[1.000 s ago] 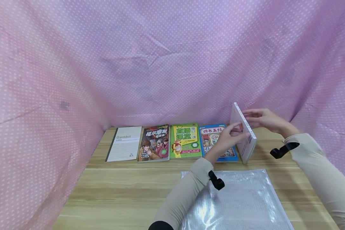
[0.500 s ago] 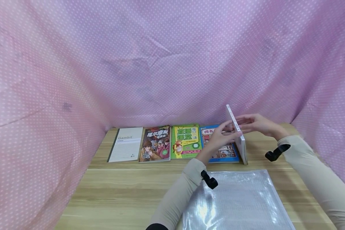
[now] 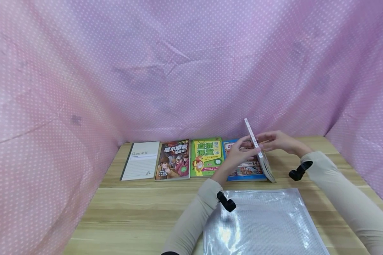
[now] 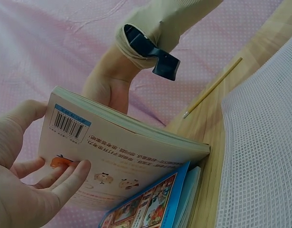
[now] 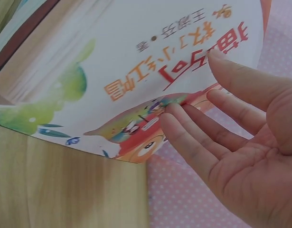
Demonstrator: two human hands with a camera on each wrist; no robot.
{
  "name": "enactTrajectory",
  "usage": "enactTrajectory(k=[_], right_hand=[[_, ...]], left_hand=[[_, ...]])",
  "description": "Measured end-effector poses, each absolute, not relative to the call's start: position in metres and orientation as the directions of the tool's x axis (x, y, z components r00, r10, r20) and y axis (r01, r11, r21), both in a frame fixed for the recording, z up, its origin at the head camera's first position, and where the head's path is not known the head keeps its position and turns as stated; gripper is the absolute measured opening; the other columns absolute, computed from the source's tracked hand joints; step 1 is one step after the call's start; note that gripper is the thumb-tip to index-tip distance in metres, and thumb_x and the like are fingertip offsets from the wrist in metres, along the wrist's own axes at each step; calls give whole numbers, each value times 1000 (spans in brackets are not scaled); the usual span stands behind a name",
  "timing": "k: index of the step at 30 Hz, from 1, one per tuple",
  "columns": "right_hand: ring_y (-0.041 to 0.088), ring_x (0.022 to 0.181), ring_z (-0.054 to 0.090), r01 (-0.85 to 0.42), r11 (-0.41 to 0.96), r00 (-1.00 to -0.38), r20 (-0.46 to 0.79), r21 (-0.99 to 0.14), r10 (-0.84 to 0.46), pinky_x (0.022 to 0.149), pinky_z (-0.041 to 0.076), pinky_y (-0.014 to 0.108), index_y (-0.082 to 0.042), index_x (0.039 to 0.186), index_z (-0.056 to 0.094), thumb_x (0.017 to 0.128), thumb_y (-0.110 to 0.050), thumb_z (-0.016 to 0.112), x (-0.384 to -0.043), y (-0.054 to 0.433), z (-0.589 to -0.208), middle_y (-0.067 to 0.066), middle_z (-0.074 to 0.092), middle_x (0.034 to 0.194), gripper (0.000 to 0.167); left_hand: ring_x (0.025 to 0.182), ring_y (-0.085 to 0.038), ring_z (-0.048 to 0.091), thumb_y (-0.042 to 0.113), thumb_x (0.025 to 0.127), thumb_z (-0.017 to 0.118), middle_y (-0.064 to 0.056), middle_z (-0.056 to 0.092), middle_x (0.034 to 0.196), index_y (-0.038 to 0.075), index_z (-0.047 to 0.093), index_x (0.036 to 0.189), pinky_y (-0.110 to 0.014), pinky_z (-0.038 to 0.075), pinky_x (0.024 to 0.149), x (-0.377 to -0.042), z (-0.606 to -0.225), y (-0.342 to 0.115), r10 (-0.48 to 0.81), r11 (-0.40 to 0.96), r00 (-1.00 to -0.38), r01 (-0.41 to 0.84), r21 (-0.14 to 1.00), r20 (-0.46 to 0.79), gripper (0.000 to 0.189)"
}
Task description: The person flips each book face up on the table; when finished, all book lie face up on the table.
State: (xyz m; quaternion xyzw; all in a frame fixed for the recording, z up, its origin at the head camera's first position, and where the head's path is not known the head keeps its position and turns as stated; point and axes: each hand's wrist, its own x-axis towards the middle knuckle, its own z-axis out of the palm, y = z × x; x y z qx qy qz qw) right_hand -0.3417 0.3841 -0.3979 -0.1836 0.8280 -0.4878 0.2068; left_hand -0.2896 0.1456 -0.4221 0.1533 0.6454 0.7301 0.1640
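A thin white book (image 3: 253, 140) stands on edge between both hands, spine up and leaning left over a blue comic-covered book (image 3: 249, 171). My left hand (image 3: 237, 154) lies against its back cover; in the left wrist view, the fingers touch the cover below the barcode (image 4: 70, 123) while the thumb is at the book's edge. From the other side, my right hand (image 3: 279, 143) meets the front cover; the right wrist view has its fingertips (image 5: 172, 118) on the orange and red artwork. The lower edge of the white book is at the table beside the blue book.
Left of the blue book lie a green book (image 3: 207, 159), a dark detective-themed book (image 3: 172, 161) and a Gambit notebook (image 3: 140, 161). A clear mesh pouch (image 3: 265, 219) lies in front. A pencil (image 4: 212, 88) rests on the wooden table; pink dotted cloth (image 3: 191, 71) hangs behind.
The white book has swung further left, its spine tipping over the blue book. Both hands have moved left with it, fingers still against its two covers.
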Motion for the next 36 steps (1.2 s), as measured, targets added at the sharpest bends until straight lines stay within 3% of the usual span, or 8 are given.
enactTrajectory(k=[4,10,15,20,27,36], right_hand=[[30,119,66,-150,484,-850,-137,-862,-508,100,56,45,3,147,48,94,-15,72,-343,383,-405,30,54,144,61],[49,136,49,-152,503,-852,-146,-851,-503,110,43,62,1,147,50,92,-18,75,-346,381,-414,27,52,148,63],[50,136,48,-152,512,-852,-151,-846,-502,111,44,60,4,148,48,93,-16,75,-348,381,-421,29,51,148,64],[51,136,48,-137,509,-850,-163,-850,-501,112,42,60,6,148,45,93,-14,73,-350,381,-425,31,49,149,65],[51,141,42,-109,535,-853,-198,-838,-483,115,37,63,7,150,41,95,-12,71,-350,381,-428,30,44,153,66],[52,142,39,-116,559,-857,-202,-821,-474,116,37,61,6,151,41,94,-15,73,-354,383,-434,32,41,154,69]], left_hand=[[108,-13,66,24,94,76,-6,58,131,22,47,151,-59,50,105,-288,-424,142,442,-136,-896,-37,990,27,64],[105,-13,65,15,94,74,-19,51,138,20,46,152,-59,51,104,-286,-425,136,435,-128,-900,-31,991,28,65],[104,-9,63,20,93,76,-16,50,140,23,44,154,-53,55,101,-285,-426,130,452,-65,-892,-6,998,24,69],[105,-10,62,22,94,74,-4,54,132,23,41,156,-42,58,96,-285,-427,125,479,-32,-877,13,999,27,71],[109,-12,62,18,94,73,3,52,127,22,39,157,-58,50,106,-284,-427,121,494,-62,-869,-11,998,21,72],[117,-20,63,12,93,74,-5,55,133,20,39,158,-33,59,93,-287,-433,117,496,-64,-868,-9,998,24,74]])
